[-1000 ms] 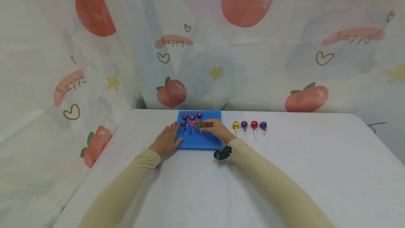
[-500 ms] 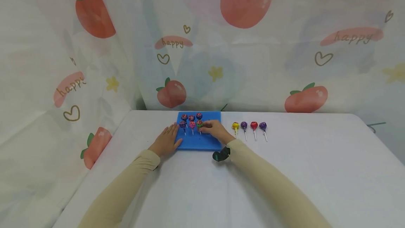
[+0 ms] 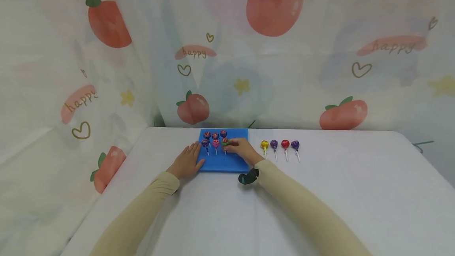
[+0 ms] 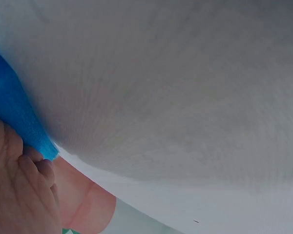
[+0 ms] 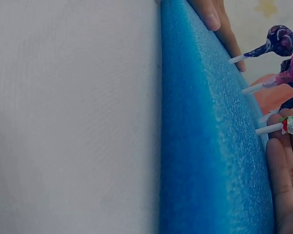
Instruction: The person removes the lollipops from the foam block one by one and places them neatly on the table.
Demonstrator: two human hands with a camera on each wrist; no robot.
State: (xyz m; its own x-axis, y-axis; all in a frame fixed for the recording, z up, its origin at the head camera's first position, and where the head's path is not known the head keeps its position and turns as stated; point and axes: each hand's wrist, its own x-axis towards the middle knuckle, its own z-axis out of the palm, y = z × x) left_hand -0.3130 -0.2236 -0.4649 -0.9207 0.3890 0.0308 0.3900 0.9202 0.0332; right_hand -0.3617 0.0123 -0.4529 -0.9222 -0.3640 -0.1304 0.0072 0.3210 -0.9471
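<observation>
A green lollipop point(image 3: 225, 142) is being pinched by the right hand point(image 3: 241, 150), fingers closed on it, at the right end of the front row of sweets standing in the blue foam block point(image 3: 227, 162). The block's left edge is being pressed by the left hand point(image 3: 187, 161), fingers straight and together. Four lollipops point(image 3: 279, 145) are lying on the white table point(image 3: 355, 192) to the right.

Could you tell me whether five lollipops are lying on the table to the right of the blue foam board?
No, only four lollipops lie on the table there.
</observation>
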